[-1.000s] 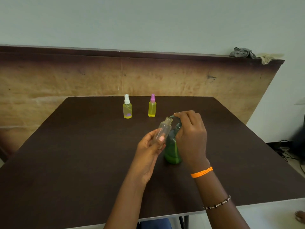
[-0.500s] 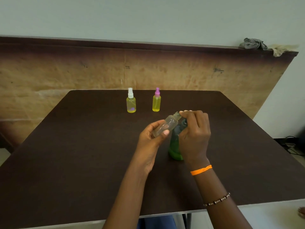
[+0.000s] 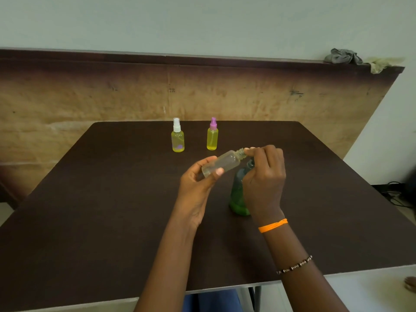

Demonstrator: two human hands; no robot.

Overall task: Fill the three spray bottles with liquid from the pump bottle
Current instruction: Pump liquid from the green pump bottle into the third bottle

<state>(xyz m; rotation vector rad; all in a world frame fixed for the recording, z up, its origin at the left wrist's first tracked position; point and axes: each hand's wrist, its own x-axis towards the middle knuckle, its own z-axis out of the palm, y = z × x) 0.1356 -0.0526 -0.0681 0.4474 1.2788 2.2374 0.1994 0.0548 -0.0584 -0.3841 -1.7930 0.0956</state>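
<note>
Left hand: the left hand (image 3: 198,183) sat at the centre of the frame, fingers and thumb curled round the lower body of the clear spray bottle (image 3: 222,163).
Clear spray bottle: capless, tilted with its threaded neck pointing up and right, toward the pump head.
Right hand: the right hand (image 3: 264,179), just right of centre, lay over the top of the green pump bottle (image 3: 238,194), fingers curled around the pump head, fingertips at the clear bottle's neck.
Green pump bottle: upright on the dark table (image 3: 112,210), largely hidden behind the right hand.
White-capped spray bottle (image 3: 177,138): upright above centre, holding yellow liquid.
Pink-capped spray bottle (image 3: 212,137): upright just to its right, also yellow, apart from it.
Wrist: an orange band (image 3: 272,225) on the right wrist.
</note>
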